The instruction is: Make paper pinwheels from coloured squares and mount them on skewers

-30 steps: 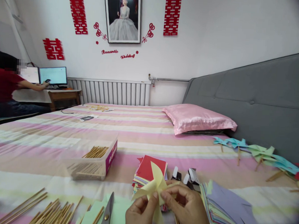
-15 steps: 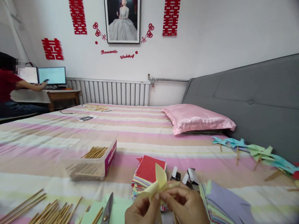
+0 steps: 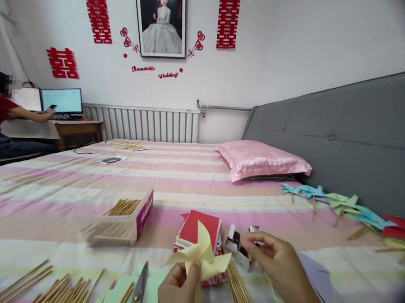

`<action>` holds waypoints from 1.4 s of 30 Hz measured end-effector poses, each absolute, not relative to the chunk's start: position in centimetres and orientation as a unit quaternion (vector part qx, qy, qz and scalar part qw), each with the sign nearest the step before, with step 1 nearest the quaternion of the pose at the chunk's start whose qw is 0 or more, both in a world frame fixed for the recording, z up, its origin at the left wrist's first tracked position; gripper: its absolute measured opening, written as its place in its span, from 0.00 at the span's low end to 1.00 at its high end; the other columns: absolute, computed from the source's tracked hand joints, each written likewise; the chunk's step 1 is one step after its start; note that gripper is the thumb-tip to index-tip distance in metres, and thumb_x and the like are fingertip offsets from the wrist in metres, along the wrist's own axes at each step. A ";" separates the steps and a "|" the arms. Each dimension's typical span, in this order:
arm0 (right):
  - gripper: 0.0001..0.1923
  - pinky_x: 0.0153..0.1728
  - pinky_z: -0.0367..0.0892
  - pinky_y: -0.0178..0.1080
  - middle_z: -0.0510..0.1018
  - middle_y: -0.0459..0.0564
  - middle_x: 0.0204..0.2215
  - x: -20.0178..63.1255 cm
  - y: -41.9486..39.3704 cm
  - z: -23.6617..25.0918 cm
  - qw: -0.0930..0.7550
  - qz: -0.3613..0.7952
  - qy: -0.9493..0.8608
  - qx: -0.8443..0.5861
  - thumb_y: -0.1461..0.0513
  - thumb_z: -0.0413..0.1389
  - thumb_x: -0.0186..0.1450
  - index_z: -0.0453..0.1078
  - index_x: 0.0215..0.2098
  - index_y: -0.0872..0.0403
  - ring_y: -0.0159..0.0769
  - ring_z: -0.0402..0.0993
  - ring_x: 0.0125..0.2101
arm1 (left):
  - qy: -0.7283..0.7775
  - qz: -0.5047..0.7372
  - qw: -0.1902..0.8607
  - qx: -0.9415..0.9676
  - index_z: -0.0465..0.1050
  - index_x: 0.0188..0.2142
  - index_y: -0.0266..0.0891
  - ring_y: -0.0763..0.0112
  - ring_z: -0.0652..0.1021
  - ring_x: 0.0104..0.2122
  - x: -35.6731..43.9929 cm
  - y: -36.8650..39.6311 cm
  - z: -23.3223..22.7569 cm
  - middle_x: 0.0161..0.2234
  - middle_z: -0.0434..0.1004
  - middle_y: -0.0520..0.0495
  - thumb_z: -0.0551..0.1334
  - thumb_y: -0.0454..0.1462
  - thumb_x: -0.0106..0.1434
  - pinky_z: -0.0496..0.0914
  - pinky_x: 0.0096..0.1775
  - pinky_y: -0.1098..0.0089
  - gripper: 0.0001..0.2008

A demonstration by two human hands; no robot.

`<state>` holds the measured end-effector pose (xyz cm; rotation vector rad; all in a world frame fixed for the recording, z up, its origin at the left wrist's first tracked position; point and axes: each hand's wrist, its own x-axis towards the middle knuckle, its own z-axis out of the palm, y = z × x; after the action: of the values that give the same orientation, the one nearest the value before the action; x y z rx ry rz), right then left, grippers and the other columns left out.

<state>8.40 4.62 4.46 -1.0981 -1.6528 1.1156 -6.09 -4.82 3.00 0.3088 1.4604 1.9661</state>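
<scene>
Your left hand (image 3: 179, 289) pinches the pale yellow folded paper pinwheel (image 3: 200, 255) at its centre from below and holds it up just above the striped pink and cream bed sheet (image 3: 187, 178). The pinwheel blades stand fanned out in front of the stack of red and mixed-colour paper squares (image 3: 198, 230).

Your right hand (image 3: 278, 264) is apart from the pinwheel, to its right. Its fingers are loosely curled and half open, holding nothing that can be seen. The fingertips reach just beside the small black and silver stapler (image 3: 236, 248), which lies between the paper stack and that hand; whether they touch it cannot be told.

Note the surrounding items:
- A bundle of thin bamboo sticks (image 3: 237, 291) lies directly under the pinwheel and to its right.
- Steel scissors (image 3: 139, 288) rest on a pale green paper sheet (image 3: 154, 289) just left of your left hand.
- More loose bamboo sticks (image 3: 56, 288) lie at the lower left.
- A clear plastic box with a magenta label, holding sticks (image 3: 120, 219), stands left of the paper stack.
- A fan of lilac and mixed-colour cut paper sheets (image 3: 318, 279) lies partly under your right forearm.
- Finished blue and green paper pinwheels (image 3: 335, 203) lie along the grey padded headboard (image 3: 342, 145).
- A pink satin pillow (image 3: 259, 159) lies further back.

A person in a red top (image 3: 1, 114) sits at a far desk, well apart.
</scene>
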 end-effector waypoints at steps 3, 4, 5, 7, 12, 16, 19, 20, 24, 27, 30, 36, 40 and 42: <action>0.11 0.27 0.66 0.35 0.80 0.51 0.27 10.7 6.7 3.5 0.400 0.375 -0.677 -0.492 0.56 0.54 0.54 0.73 0.31 0.55 0.39 0.75 0.25 | 0.572 0.744 0.326 0.113 0.75 0.22 0.33 0.78 0.67 0.15 -5.9 -4.7 3.0 0.21 0.80 0.48 0.66 0.36 0.40 0.59 0.19 0.77 0.07; 0.10 0.26 0.66 0.35 0.80 0.51 0.26 11.1 7.2 3.2 0.375 0.357 -0.689 -0.507 0.58 0.54 0.54 0.73 0.30 0.54 0.39 0.75 0.24 | 0.580 0.740 0.323 0.114 0.74 0.22 0.33 0.78 0.67 0.15 -5.9 -4.7 3.0 0.20 0.79 0.48 0.65 0.36 0.41 0.59 0.19 0.77 0.07; 0.09 0.26 0.65 0.35 0.80 0.50 0.26 11.3 7.4 2.9 0.346 0.332 -0.701 -0.527 0.59 0.53 0.55 0.74 0.29 0.53 0.39 0.75 0.24 | 0.587 0.735 0.319 0.116 0.74 0.21 0.33 0.77 0.66 0.15 -5.8 -4.7 3.1 0.17 0.78 0.49 0.65 0.36 0.41 0.59 0.19 0.77 0.07; 0.09 0.25 0.63 0.34 0.81 0.48 0.26 11.2 7.5 2.4 0.277 0.268 -0.730 -0.564 0.61 0.51 0.55 0.75 0.27 0.50 0.39 0.76 0.26 | 0.597 0.727 0.313 0.128 0.71 0.17 0.35 0.77 0.65 0.14 -5.8 -4.7 3.1 0.12 0.71 0.53 0.64 0.37 0.41 0.58 0.18 0.77 0.06; 0.11 0.26 0.59 0.34 0.81 0.48 0.28 10.1 6.9 1.8 0.183 0.185 -0.771 -0.582 0.63 0.51 0.55 0.76 0.27 0.46 0.40 0.75 0.32 | 0.597 0.718 0.328 0.145 0.61 0.10 0.39 0.79 0.61 0.12 -5.5 -4.7 3.2 0.07 0.60 0.59 0.65 0.37 0.40 0.54 0.16 0.77 0.13; 0.10 0.23 0.54 0.35 0.80 0.53 0.26 9.7 6.9 1.2 0.152 0.167 -0.775 -0.590 0.62 0.51 0.55 0.75 0.23 0.48 0.45 0.75 0.31 | 0.593 0.707 0.354 0.153 0.67 0.12 0.36 0.79 0.62 0.12 -5.1 -4.6 3.2 0.08 0.63 0.57 0.65 0.38 0.38 0.57 0.17 0.77 0.10; 0.10 0.21 0.51 0.35 0.79 0.55 0.25 9.6 7.1 0.6 0.135 0.154 -0.778 -0.593 0.64 0.51 0.54 0.73 0.21 0.50 0.46 0.75 0.31 | 0.589 0.709 0.356 0.157 0.67 0.11 0.36 0.79 0.62 0.12 -4.9 -4.5 3.2 0.08 0.63 0.56 0.66 0.37 0.38 0.57 0.16 0.77 0.09; 0.10 0.21 0.50 0.35 0.79 0.55 0.25 9.6 7.2 0.5 0.131 0.150 -0.779 -0.594 0.65 0.51 0.54 0.73 0.21 0.51 0.46 0.76 0.30 | 0.585 0.712 0.356 0.156 0.66 0.10 0.36 0.79 0.62 0.11 -4.9 -4.5 3.3 0.08 0.63 0.57 0.66 0.37 0.38 0.56 0.16 0.77 0.10; 0.10 0.20 0.49 0.35 0.79 0.55 0.25 9.6 7.5 0.0 0.122 0.143 -0.784 -0.592 0.67 0.50 0.53 0.72 0.21 0.51 0.46 0.76 0.28 | 0.568 0.720 0.369 0.151 0.70 0.11 0.36 0.80 0.61 0.11 -4.8 -4.4 3.3 0.08 0.63 0.56 0.67 0.36 0.37 0.54 0.16 0.78 0.08; 0.10 0.20 0.49 0.34 0.79 0.54 0.25 9.5 7.7 -0.2 0.122 0.141 -0.786 -0.589 0.68 0.50 0.52 0.72 0.21 0.51 0.45 0.76 0.29 | 0.565 0.722 0.373 0.146 0.71 0.13 0.35 0.80 0.61 0.11 -4.7 -4.4 3.2 0.08 0.64 0.56 0.67 0.36 0.37 0.55 0.16 0.77 0.06; 0.11 0.21 0.50 0.35 0.79 0.55 0.25 9.2 7.9 -0.4 0.127 0.133 -0.786 -0.590 0.68 0.49 0.53 0.72 0.20 0.52 0.44 0.76 0.29 | 0.565 0.723 0.371 0.145 0.71 0.12 0.35 0.81 0.62 0.11 -4.6 -4.3 3.3 0.08 0.64 0.56 0.66 0.36 0.36 0.55 0.16 0.78 0.07; 0.12 0.21 0.50 0.35 0.79 0.55 0.25 9.1 8.0 -0.6 0.140 0.130 -0.784 -0.591 0.67 0.48 0.54 0.72 0.21 0.52 0.44 0.76 0.29 | 0.567 0.717 0.380 0.141 0.71 0.13 0.33 0.80 0.63 0.10 -4.6 -4.4 3.3 0.08 0.66 0.55 0.67 0.36 0.36 0.56 0.16 0.79 0.08; 0.11 0.22 0.52 0.34 0.80 0.55 0.26 9.3 8.0 -0.4 0.148 0.140 -0.781 -0.590 0.66 0.49 0.54 0.74 0.23 0.51 0.44 0.76 0.31 | 0.560 0.716 0.392 0.142 0.74 0.15 0.32 0.78 0.65 0.12 -4.7 -4.4 3.1 0.10 0.72 0.50 0.69 0.37 0.36 0.57 0.17 0.78 0.09; 0.11 0.23 0.53 0.34 0.80 0.55 0.25 9.3 7.9 -0.3 0.150 0.146 -0.781 -0.589 0.67 0.49 0.53 0.74 0.22 0.51 0.44 0.76 0.30 | 0.554 0.719 0.396 0.140 0.75 0.16 0.32 0.78 0.66 0.12 -4.7 -4.4 3.0 0.11 0.73 0.49 0.69 0.36 0.35 0.58 0.17 0.78 0.09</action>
<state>9.34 7.93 -0.29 -1.6912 -2.2426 0.4184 -4.75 -4.37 3.03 0.3549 1.4034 1.8234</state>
